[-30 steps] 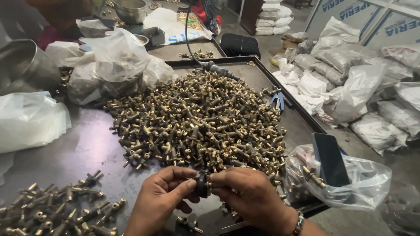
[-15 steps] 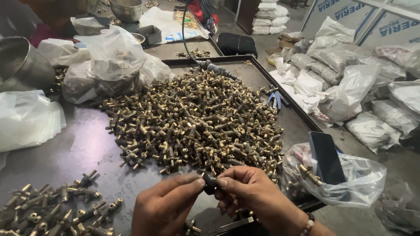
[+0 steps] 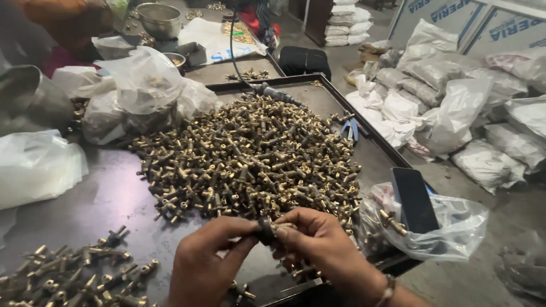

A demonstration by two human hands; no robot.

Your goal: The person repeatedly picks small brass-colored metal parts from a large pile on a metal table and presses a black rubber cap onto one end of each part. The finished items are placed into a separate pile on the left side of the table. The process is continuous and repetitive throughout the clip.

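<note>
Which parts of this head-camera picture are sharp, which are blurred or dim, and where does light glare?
Head view: the heap of brass fittings is sharp and evenly lit; the left hand and right hand are slightly soft, and the small dark part pinched between them is hard to make out; the clear plastic bag shows pale sheen; the top left corner is dim and blurred.

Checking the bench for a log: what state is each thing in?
Left hand: closed on a small dark ring, fingertips pinching.
Right hand: gripping a brass fitting against the small dark ring.
Pile of brass fittings: loose, heaped on the metal tray.
Phone: screen dark, propped on a clear bag.
Steel pot: upright, uncovered.
</note>
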